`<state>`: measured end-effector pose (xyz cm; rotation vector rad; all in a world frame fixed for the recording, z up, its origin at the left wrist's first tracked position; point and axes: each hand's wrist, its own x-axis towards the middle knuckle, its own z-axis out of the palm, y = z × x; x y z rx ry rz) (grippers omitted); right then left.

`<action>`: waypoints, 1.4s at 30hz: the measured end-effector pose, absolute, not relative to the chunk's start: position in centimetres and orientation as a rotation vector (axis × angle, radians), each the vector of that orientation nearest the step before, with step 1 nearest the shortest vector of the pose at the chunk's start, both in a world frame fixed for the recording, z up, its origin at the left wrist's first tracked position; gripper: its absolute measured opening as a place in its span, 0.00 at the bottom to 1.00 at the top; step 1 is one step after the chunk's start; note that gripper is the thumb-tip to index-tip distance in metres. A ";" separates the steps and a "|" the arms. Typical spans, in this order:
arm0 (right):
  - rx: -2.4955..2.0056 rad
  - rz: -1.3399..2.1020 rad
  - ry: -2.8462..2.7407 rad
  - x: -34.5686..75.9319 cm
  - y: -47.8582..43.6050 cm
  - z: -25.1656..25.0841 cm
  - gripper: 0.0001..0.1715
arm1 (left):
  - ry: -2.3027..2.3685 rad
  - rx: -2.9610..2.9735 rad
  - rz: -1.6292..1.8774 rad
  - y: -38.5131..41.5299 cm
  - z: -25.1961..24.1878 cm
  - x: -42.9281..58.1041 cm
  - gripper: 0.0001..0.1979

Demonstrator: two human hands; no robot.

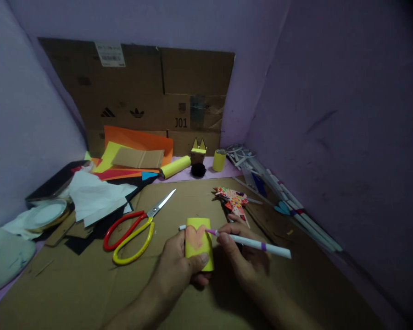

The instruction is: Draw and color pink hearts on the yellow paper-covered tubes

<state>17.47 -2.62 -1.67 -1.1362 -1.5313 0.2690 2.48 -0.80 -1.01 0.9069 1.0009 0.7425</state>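
In my left hand is a yellow paper-covered tube, upright and somewhat flattened, with the thumb across its lower front. A pinkish-orange heart shows on the tube's face. My right hand grips a white marker with a purple band, its purple tip at the heart's upper right edge. Whether the tip touches the paper I cannot tell. A small white end pokes out left of the tube; what it belongs to is hidden. Scissors with red and yellow handles lie open to the left.
Cardboard covers the work surface. Behind stand another yellow roll, a short yellow tube and a pointed-eared paper figure. Paper sheets and white tissue pile up at left. A patterned pouch and white rods lie right.
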 end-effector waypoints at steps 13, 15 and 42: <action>-1.120 0.287 -1.578 17.6 -2.6 -1.8 0.06 | 1.028 0.928 0.726 -0.8 -1.0 2.5 0.20; -1.118 0.317 -1.606 17.6 -2.7 -1.7 0.07 | 1.023 0.930 0.726 -0.8 -1.1 2.5 0.19; -1.125 0.231 -1.525 17.7 -2.6 -1.8 0.05 | 1.038 0.914 0.728 -0.8 -0.9 2.6 0.21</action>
